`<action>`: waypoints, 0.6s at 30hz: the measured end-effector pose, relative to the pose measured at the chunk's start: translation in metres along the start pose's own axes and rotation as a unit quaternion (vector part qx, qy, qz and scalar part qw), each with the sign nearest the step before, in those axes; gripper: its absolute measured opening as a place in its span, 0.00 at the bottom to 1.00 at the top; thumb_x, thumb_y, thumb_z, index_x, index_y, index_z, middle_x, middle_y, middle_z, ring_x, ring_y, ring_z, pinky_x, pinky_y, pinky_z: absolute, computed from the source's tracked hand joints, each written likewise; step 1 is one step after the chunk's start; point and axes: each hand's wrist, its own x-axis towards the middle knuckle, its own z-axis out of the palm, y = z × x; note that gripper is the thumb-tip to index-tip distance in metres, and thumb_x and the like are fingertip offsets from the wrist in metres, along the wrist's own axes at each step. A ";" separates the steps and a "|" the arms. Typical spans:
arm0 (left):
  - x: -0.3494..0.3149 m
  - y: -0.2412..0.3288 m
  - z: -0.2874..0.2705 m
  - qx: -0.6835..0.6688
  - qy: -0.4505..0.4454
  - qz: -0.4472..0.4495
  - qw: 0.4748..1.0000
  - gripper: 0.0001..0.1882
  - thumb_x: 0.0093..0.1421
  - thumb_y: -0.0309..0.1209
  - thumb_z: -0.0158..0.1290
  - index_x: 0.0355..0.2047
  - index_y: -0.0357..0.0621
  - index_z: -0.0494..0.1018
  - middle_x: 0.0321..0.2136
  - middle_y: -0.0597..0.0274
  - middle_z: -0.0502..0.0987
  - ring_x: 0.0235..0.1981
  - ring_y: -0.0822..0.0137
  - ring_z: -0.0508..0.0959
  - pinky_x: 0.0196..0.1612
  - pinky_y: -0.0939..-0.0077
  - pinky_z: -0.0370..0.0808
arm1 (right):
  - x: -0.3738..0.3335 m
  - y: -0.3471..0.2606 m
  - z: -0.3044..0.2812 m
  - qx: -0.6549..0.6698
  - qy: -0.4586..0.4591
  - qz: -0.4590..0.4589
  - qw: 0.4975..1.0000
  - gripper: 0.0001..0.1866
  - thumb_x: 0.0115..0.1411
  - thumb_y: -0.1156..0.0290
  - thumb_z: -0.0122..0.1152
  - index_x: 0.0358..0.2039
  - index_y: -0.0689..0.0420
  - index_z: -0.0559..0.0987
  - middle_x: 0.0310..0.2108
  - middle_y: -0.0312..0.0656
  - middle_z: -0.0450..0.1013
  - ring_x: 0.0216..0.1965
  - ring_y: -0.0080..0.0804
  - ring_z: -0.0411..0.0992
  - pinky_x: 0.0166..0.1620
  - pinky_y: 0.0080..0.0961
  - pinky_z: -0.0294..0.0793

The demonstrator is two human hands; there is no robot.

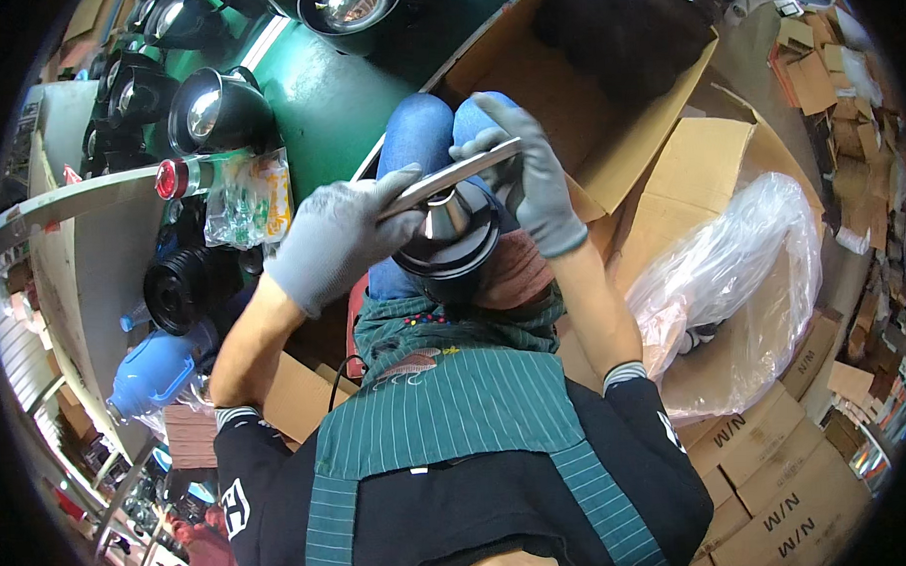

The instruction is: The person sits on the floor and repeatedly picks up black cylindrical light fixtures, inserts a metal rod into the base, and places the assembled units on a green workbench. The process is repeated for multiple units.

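A thin silvery metal disc (456, 175), seen nearly edge-on, slants up to the right over my lap. My left hand (336, 232), in a grey glove, pinches its lower left end between thumb and fingers. At the disc's upper right end is my gloved right hand (541, 185), fingers bent around the edge. A shiny cone-shaped metal part (448, 215) shows beneath the disc; whether they are one piece I cannot tell. Under it a black round housing (451, 268) rests on my lap, beside a brownish-red cloth (517, 271).
Several black lamp shades (218, 112) with shiny insides stand on the green table (327, 98). A clear bag (251, 200) hangs at left, above stacked black rings (179, 293) and a blue jug (155, 371). Open cardboard boxes (689, 170) and plastic wrap (737, 273) are at right.
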 end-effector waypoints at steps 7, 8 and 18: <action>-0.019 0.077 0.040 0.147 0.152 0.038 0.977 0.56 0.65 0.58 0.60 0.78 0.31 0.50 0.76 0.37 0.56 0.78 0.38 0.54 0.78 0.36 0.46 | 0.078 0.034 0.011 -0.186 -0.219 -0.057 0.956 0.25 0.80 0.59 0.52 0.69 0.60 0.75 0.34 0.37 0.79 0.36 0.25 0.79 0.49 0.24 0.81; -0.016 0.085 0.046 0.129 0.157 0.042 0.978 0.55 0.65 0.57 0.60 0.78 0.31 0.50 0.77 0.37 0.55 0.78 0.38 0.54 0.78 0.36 0.45 | 0.080 0.042 0.017 -0.116 -0.220 0.030 0.968 0.23 0.80 0.59 0.51 0.67 0.58 0.78 0.34 0.36 0.79 0.35 0.24 0.78 0.47 0.23 0.80; -0.042 0.049 0.069 -0.036 0.232 0.009 0.972 0.37 0.72 0.38 0.50 0.73 0.26 0.57 0.69 0.30 0.62 0.72 0.29 0.60 0.76 0.37 0.53 | 0.033 0.038 0.006 0.212 -0.194 0.152 0.946 0.24 0.82 0.64 0.45 0.67 0.70 0.71 0.37 0.45 0.85 0.46 0.36 0.85 0.57 0.31 0.82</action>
